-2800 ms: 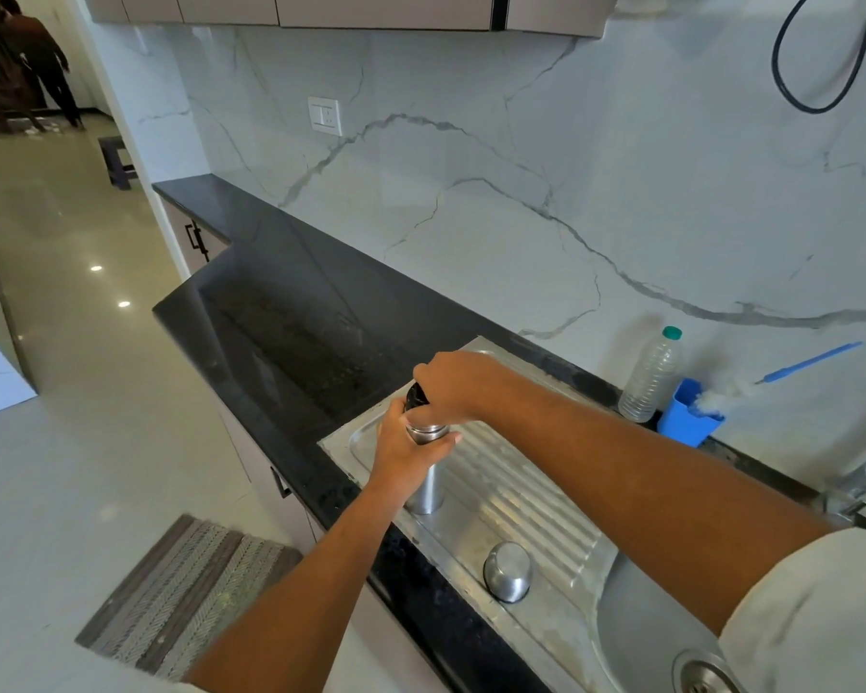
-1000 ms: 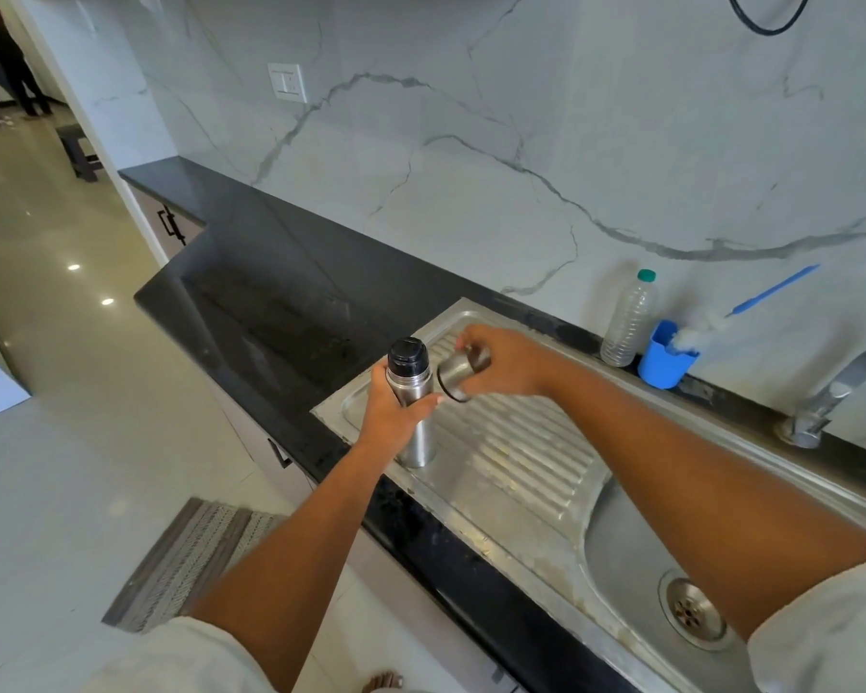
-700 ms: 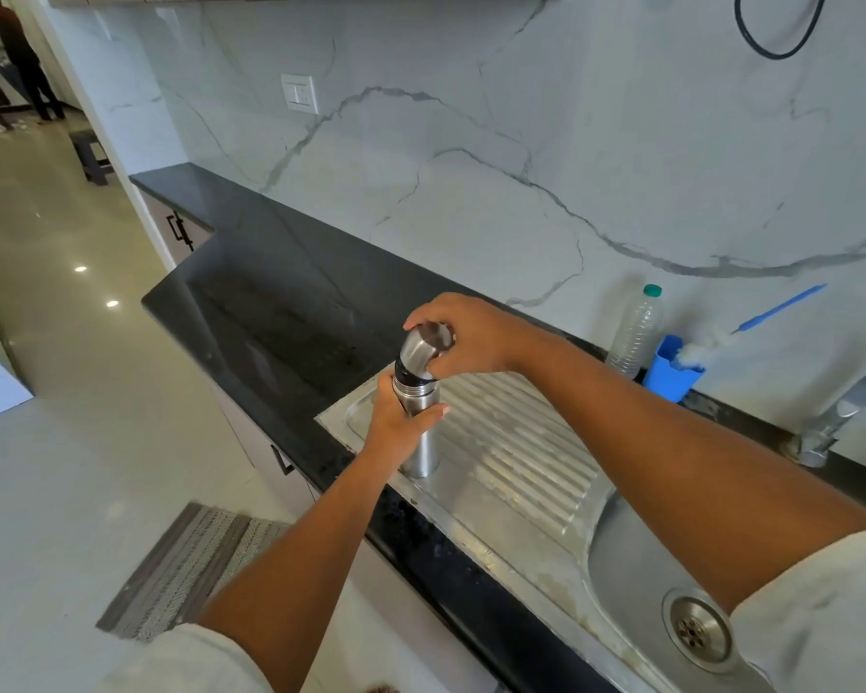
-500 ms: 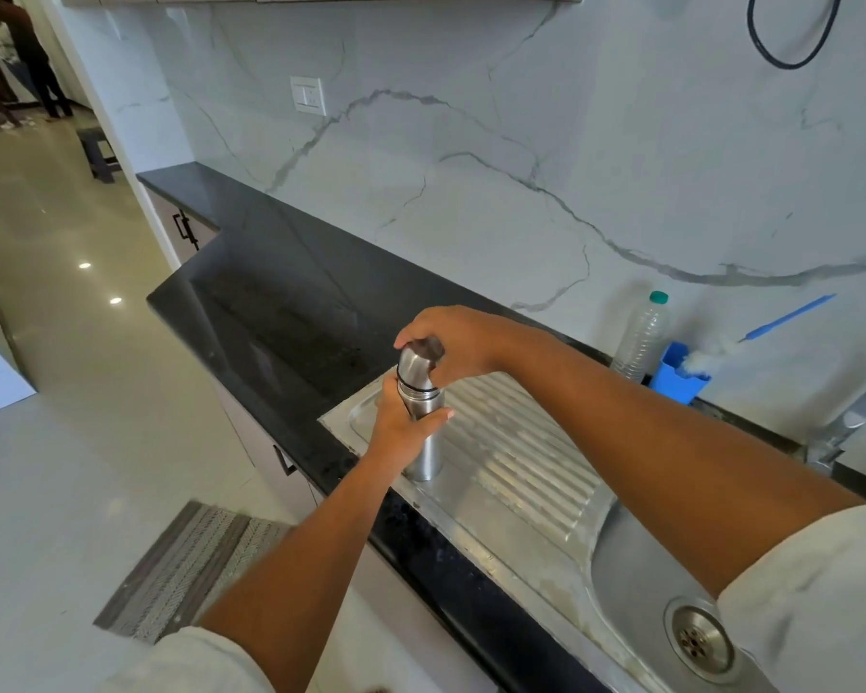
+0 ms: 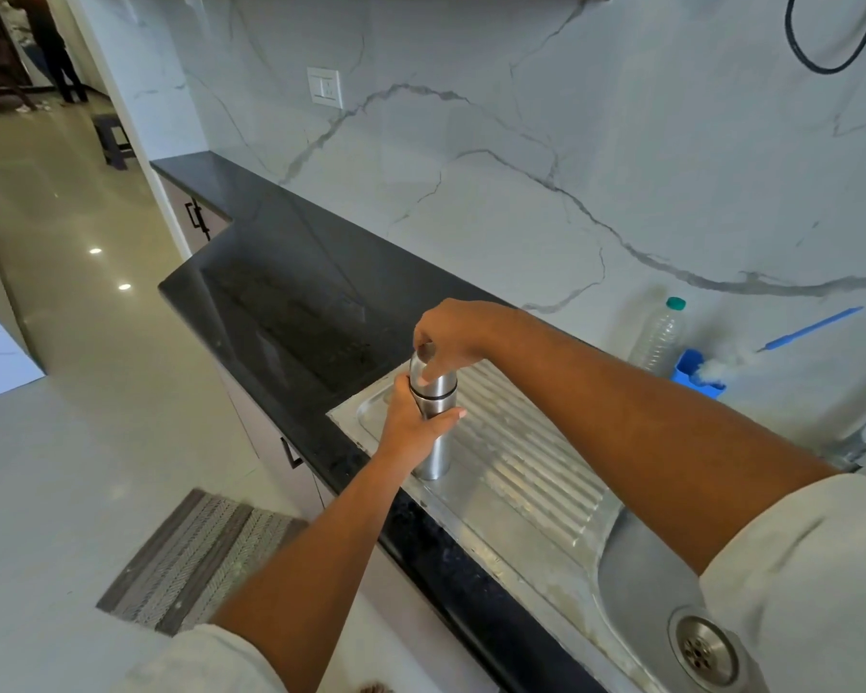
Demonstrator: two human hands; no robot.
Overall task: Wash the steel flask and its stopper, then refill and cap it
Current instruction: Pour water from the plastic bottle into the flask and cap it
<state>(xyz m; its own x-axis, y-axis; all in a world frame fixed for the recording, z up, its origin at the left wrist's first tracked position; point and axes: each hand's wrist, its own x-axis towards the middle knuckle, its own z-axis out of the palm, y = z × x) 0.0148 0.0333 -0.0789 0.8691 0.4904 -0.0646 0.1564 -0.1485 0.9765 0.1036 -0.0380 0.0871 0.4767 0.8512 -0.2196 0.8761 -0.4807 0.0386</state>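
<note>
Closest to us is the sink drain [image 5: 703, 652], then the ribbed drainboard [image 5: 531, 472], where the steel flask [image 5: 438, 452] stands upright near its front left corner. Our left hand [image 5: 413, 430] is wrapped around the flask's body, and our right hand [image 5: 453, 330] comes down from above, fingertips pinching the steel cap [image 5: 443, 383] sitting on top. Further back against the marble wall there's a clear plastic bottle [image 5: 657, 340] right beside a blue holder [image 5: 691, 377].
</note>
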